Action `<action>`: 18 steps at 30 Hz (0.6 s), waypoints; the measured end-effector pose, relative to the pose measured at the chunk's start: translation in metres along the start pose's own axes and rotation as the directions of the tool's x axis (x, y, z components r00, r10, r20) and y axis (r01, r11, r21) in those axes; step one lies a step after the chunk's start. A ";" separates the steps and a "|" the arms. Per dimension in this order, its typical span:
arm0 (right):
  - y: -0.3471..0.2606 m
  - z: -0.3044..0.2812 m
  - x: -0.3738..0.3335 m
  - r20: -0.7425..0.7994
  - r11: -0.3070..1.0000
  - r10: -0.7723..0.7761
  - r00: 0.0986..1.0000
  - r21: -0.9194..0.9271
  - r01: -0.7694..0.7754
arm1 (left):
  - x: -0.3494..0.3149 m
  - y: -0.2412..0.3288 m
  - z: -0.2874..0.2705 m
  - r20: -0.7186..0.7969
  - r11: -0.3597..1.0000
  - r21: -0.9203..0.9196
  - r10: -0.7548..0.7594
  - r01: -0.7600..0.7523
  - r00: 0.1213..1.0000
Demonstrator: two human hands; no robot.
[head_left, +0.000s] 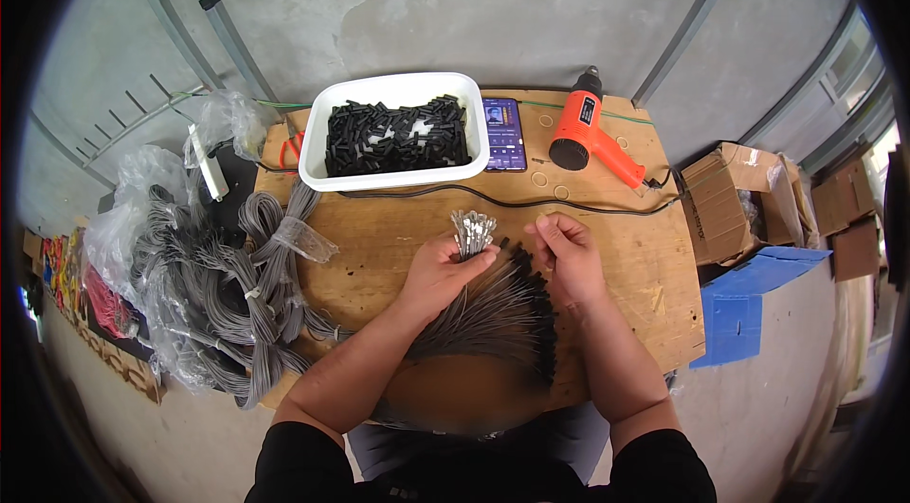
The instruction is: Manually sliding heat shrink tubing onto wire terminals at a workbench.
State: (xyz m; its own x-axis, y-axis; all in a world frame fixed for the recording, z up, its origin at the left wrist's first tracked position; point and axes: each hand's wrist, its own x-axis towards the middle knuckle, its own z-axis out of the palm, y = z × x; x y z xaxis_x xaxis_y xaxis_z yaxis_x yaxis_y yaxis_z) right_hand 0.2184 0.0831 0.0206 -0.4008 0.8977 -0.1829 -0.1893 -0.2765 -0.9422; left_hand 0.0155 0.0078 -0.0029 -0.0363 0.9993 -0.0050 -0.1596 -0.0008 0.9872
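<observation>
My left hand (442, 269) is closed round a bundle of grey wires, and their silvery metal terminals (472, 230) stick up above the fist. To its right, apart from the bundle, my right hand (571, 255) is raised with thumb and forefinger pinched together. Whatever it may hold is too small to make out. Between and below the hands, grey wires (483, 318) fan out over the table, with black sleeves (545, 313) on their ends along the right side. Beyond the hands stands a white tub (316, 176) full of short black tube pieces (393, 138).
An orange heat gun (590, 133) and a phone (505, 135) lie on the wooden table (654, 280), with rubber bands nearby. A black cable (502, 203) crosses behind my hands. Coiled grey wire bundles (251, 285) crowd the left. Cardboard boxes (730, 204) and a blue box (744, 299) stand right.
</observation>
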 end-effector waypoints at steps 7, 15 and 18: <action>0.006 0.012 0.002 0.250 0.629 -0.429 0.868 -0.607 0.486 | 0.000 -0.006 -0.009 0.021 0.977 -0.174 -0.122 0.124 0.992; 0.005 0.017 -0.005 0.603 0.150 -0.365 0.710 -0.714 0.684 | -0.003 0.003 -0.002 -0.036 0.959 -0.243 -0.161 0.147 0.986; 0.003 0.010 -0.003 0.611 0.150 -0.332 0.718 -0.718 0.680 | -0.001 0.005 -0.002 -0.036 0.961 -0.221 -0.180 0.168 0.983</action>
State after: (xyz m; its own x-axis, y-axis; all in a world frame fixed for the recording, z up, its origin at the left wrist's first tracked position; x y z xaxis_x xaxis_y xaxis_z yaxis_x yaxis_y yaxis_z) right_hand 0.2098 0.0759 0.0216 -0.7728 0.5271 0.3534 0.3424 0.8152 -0.4672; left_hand 0.0125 0.0062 0.0020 -0.0426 0.9812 -0.1885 -0.3772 0.1589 0.9124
